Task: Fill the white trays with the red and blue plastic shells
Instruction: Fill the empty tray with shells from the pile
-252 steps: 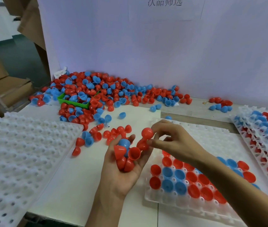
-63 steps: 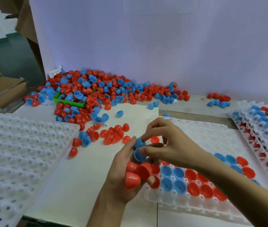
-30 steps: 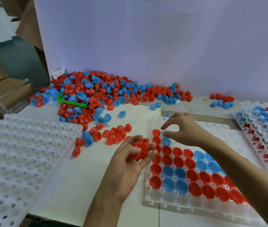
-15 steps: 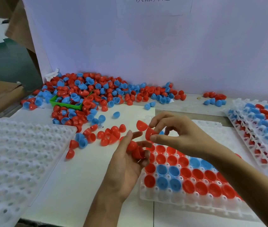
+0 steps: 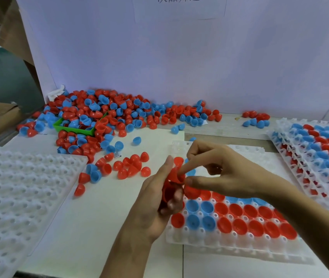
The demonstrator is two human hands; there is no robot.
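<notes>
At the table centre: the left hand (image 5: pixel 155 199) is cupping a few red shells (image 5: pixel 170 192), its fingers curling around them.
Right hand (image 5: pixel 225 173): it is pinching one red shell (image 5: pixel 176 175) between thumb and index finger — the other fingers are bending loosely above.
Shells: small half-egg cups of shiny plastic, red and blue, some lying with the open side up.
Middle tray (image 5: pixel 239 251): white, with round cells; red and blue shells are sitting open side up in its near rows, and the nearest row is showing bare cells.
Loose pile (image 5: pixel 107 117): it is spreading along the back wall, around a green bin (image 5: pixel 73 128).
Left tray (image 5: pixel 19 193): it is lying with bare cells, just beside the white sheet (image 5: pixel 91 217).
Right trays (image 5: pixel 318 155): a filled stack, reaching the right edge.
Open room: bare sheet is showing between the left tray and the hands — also a strip in front of the middle tray.
</notes>
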